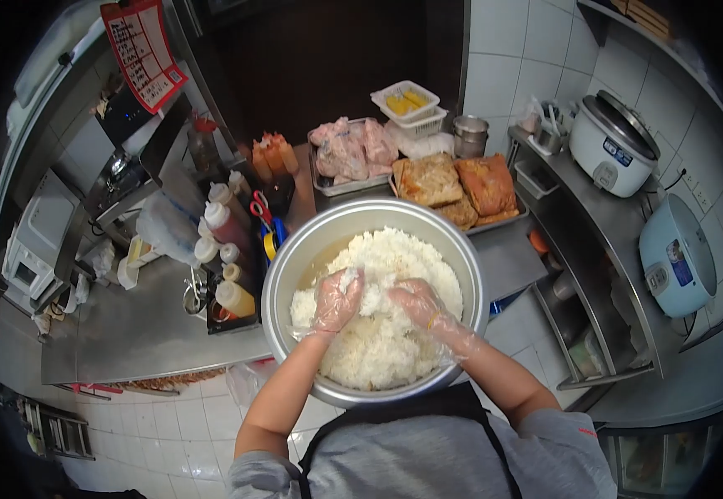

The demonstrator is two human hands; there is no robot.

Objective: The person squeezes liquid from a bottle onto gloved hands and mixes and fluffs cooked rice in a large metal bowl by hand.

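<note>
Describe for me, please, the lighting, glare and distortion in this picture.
Head view: strong fisheye bending, the counter edges curving, corners black; bright patches on the floor tiles; rice brightly lit, the backdrop dark; writing on the red-bordered sheet too soft to read.

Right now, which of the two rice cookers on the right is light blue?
The blue cooker, lower and farther right in the picture; the white cooker sits above and left of it.
</note>
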